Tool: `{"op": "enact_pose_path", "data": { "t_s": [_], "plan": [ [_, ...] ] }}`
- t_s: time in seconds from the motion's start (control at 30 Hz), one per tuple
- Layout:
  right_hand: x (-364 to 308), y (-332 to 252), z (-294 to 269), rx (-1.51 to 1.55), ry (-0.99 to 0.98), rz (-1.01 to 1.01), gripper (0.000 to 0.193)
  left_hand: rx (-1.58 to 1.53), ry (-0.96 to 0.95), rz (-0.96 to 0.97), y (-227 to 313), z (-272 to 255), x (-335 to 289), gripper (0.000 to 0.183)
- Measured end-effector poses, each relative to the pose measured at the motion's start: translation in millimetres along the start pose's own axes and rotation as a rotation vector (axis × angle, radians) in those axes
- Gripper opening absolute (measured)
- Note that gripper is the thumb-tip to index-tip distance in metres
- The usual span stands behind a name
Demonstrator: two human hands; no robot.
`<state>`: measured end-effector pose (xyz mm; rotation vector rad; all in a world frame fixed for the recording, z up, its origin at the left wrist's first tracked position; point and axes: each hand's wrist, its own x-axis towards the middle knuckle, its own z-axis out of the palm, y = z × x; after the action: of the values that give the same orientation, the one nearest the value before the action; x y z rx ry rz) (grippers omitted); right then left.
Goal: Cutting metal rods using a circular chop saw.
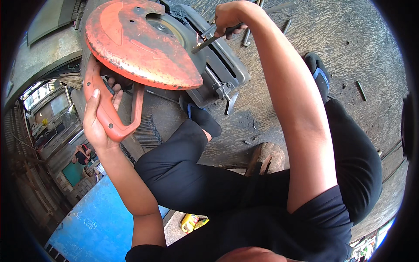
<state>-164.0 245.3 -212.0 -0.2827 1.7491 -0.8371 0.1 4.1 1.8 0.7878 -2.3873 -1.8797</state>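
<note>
The left hand (97, 117) closes its grip around the orange handle (109, 114) of the chop saw (144, 41) on the floor. The right hand (228, 18) grips a metal rod (212, 38) — its end lies at the blade, where small sparks show.

The cutting disc is concealed by the orange blade guard (139, 48), so its contact with the metal rod (214, 38) cannot be confirmed. The rod's rear end is covered by the right hand (229, 19). The left hand's (98, 118) fingertips are hidden behind the orange handle (111, 111). The saw base (227, 65) is partly obscured. Small rods (361, 90) on the floor are too small to identify.
</note>
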Motion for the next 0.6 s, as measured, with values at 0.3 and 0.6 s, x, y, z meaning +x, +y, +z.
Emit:
{"op": "enact_pose_path", "data": {
  "t_s": [0.3,0.6],
  "plan": [
    [3,7,4,0.016,-0.018,-0.007,0.025,0.008,0.003,-0.001,1,2,1,0.054],
    [-7,3,5,0.089,0.003,-0.014,0.026,0.028,-0.005,0.0,0,6,0,0.055]
  ]
}}
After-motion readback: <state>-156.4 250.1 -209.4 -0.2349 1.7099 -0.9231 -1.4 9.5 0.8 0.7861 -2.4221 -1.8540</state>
